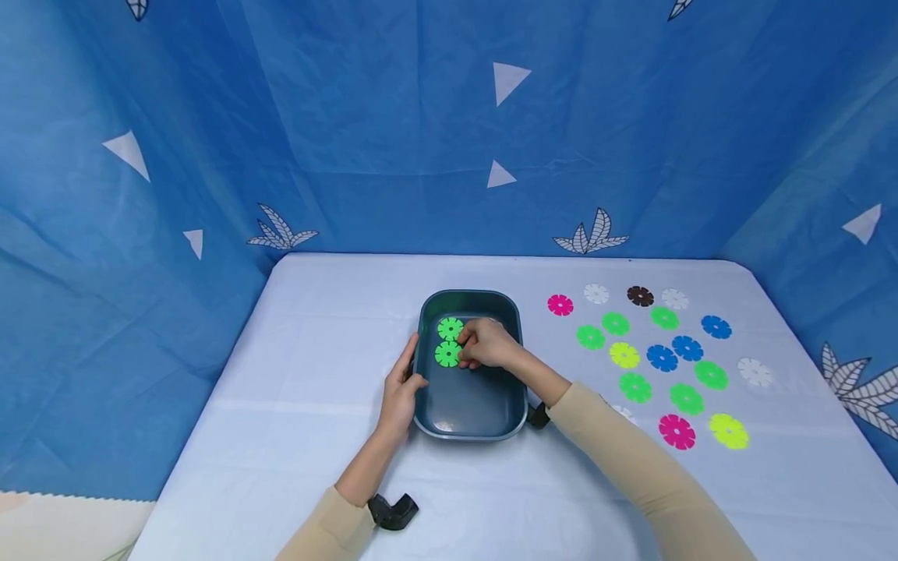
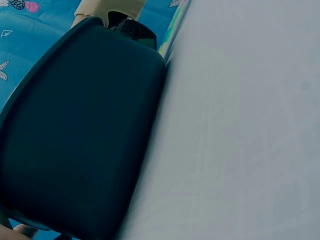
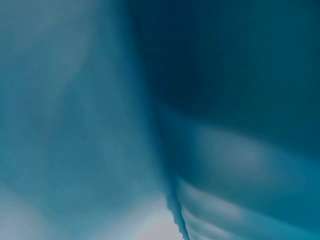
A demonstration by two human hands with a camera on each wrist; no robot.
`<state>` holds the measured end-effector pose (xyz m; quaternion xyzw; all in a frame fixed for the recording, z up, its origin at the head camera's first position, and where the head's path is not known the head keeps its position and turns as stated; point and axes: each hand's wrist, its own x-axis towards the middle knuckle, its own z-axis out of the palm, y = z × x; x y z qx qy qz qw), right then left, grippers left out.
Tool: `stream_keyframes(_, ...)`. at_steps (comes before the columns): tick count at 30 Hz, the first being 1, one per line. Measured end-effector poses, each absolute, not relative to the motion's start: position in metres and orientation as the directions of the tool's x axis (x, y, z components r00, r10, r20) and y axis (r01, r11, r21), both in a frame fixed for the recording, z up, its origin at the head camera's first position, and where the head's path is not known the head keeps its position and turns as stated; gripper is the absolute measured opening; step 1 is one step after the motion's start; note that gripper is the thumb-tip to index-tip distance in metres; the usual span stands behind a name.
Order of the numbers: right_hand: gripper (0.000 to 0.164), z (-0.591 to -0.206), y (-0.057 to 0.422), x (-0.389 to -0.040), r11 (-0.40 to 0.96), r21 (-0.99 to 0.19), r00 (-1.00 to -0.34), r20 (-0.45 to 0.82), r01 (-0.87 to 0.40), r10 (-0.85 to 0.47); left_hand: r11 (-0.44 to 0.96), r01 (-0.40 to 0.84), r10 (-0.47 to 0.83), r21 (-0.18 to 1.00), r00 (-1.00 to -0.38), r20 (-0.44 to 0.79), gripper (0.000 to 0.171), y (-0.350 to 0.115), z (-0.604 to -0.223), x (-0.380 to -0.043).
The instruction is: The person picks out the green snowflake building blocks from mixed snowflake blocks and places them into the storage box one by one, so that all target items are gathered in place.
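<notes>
A dark blue-green rectangular tray (image 1: 471, 435) stands on the white table. My left hand (image 1: 398, 397) grips its left side, thumb at the rim and fingers along the outer wall. In the left wrist view the outer wall of the tray (image 2: 85, 130) fills the left half. My right hand (image 1: 486, 343) reaches inside the tray, fingers bent, and pinches the edge of a green notched disc (image 1: 447, 354). Just above it lies a second green notched disc (image 1: 450, 328), close to the fingertips. The right wrist view is blurred and shows no fingers.
Loose notched discs lie spread right of the tray: several green, such as one green disc (image 1: 687, 398), several blue, including a blue disc (image 1: 662, 358), plus pink, yellow, white and brown disc (image 1: 640, 296). A blue patterned curtain (image 1: 421, 140) hangs behind the table (image 1: 316, 327).
</notes>
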<state>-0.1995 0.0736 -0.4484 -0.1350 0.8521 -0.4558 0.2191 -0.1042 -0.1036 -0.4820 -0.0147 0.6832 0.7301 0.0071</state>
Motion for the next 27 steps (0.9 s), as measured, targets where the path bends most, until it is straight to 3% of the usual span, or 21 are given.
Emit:
stream_keyframes(13,0.023,-0.447,0.077,-0.199,0.553,-0.830,-0.852,-0.237,-0.073,-0.467,-0.059,-0.045,-0.013,0.997,-0.999,-0.046,0.077,-0.103,-0.483,-0.104)
stream_keyframes(20,0.032,-0.426,0.095,-0.197,0.421,-0.895,-0.812,-0.134,-0.147,-0.567,-0.050,-0.059,-0.028,0.997,-0.998,-0.060,0.077,-0.102,-0.483,-0.104)
stream_keyframes(27,0.036,-0.399,0.146,-0.194,0.454,-0.880,-0.863,-0.115,-0.142,-0.492,-0.034,-0.063,-0.041,0.997,-0.997,-0.064,0.077,-0.103,-0.482,-0.104)
